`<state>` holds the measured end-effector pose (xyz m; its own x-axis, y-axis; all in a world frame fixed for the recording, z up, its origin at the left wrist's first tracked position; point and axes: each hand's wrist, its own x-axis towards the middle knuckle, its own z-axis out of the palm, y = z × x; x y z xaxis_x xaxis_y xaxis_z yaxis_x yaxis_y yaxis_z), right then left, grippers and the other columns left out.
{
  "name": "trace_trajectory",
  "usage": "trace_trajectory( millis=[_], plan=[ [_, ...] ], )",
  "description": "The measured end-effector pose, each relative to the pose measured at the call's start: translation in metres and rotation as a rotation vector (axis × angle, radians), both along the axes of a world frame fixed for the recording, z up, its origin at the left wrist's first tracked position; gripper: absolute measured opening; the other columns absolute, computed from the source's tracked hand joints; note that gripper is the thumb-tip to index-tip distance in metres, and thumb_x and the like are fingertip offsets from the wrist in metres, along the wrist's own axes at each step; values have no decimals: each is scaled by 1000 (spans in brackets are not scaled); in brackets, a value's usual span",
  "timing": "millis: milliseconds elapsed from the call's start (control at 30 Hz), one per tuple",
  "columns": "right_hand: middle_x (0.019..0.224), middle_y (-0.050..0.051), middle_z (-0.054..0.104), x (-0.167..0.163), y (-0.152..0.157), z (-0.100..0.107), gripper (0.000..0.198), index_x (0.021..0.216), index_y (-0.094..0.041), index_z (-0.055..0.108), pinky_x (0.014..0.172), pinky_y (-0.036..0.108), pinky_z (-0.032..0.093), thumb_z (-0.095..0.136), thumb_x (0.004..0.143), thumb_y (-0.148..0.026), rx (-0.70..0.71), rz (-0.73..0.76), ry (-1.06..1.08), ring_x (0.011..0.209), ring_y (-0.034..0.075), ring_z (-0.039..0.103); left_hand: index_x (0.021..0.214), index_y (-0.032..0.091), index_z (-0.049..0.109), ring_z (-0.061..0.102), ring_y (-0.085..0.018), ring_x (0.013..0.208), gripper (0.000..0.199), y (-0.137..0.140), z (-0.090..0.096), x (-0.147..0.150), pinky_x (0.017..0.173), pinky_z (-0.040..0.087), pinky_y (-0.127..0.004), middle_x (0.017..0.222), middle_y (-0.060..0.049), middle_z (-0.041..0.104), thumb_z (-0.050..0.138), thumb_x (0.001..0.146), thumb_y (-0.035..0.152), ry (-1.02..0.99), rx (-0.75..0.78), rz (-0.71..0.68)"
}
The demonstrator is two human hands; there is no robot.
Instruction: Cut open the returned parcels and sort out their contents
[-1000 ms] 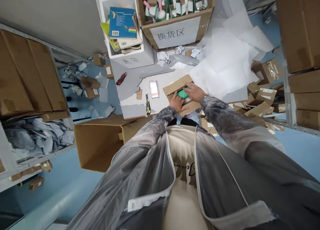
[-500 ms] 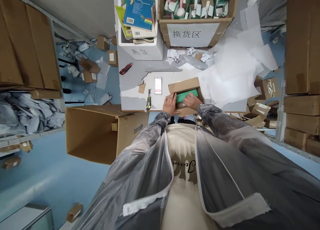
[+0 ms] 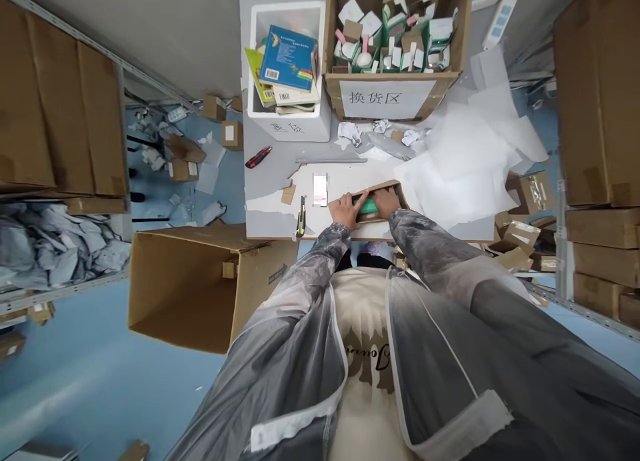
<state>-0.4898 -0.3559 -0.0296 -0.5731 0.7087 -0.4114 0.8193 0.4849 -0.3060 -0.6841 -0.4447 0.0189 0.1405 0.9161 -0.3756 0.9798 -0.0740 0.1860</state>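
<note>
A small open cardboard box [image 3: 401, 193] lies near the front edge of the table, with a green box [image 3: 369, 206] inside it. My left hand [image 3: 345, 211] grips the left end of the cardboard box, its thumb stretched along the opening. Inside the right part of the box, my right hand [image 3: 385, 202] is closed on the green box, and its fingertips are partly hidden. A lit phone [image 3: 320, 189] lies left of the box. Closer to my left arm rests a yellow-black box cutter [image 3: 301, 217].
Behind stand a white foam bin [image 3: 300, 129] of books and a large carton [image 3: 435, 97] of small packages. Foam sheets [image 3: 460, 154] cover the table's right side. A red utility knife [image 3: 259, 157] lies at left; a big open carton [image 3: 185, 294] stands below.
The view has tilted, so the table sits lower in the picture. My right hand has gone deeper into the cardboard box, and less of the green box shows. My left thumb now reaches over the opening.
</note>
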Motion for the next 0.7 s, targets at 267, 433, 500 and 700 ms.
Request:
trace_trajectory(
  millis=[267, 433, 500, 700],
  plan=[
    [151, 22, 81, -9, 83, 17, 42, 131, -14, 81, 141, 55, 51, 94, 91, -15, 3, -360, 366, 143, 39, 68, 205, 20, 30, 54, -56, 172, 150, 119, 5, -59, 143, 43, -62, 201, -34, 39, 114, 85, 51, -68, 97, -105],
    [165, 23, 76, -2, 94, 40, 62, 155, -15, 78, 146, 60, 49, 91, 94, -22, 83, -371, 326, 157, 48, 63, 205, 15, 27, 40, -54, 187, 145, 153, -2, -70, 149, 39, -62, 207, -34, 26, 107, 95, 66, -222, 142, -95],
    [169, 23, 74, 1, 91, 53, 66, 159, -16, 77, 147, 63, 47, 91, 95, -26, 105, -381, 350, 161, 50, 60, 205, 15, 24, 33, -53, 192, 144, 152, -3, -72, 152, 38, -62, 208, -34, 22, 104, 98, 69, -292, 181, -71],
    [154, 19, 81, 4, 55, 92, 67, 150, -23, 80, 138, 63, 61, 99, 93, -51, 193, -499, 787, 152, 48, 70, 206, 29, -7, 36, -47, 193, 160, 114, 2, -67, 153, 42, -61, 208, -29, 26, 97, 98, 87, -940, 414, 110]
  ],
)
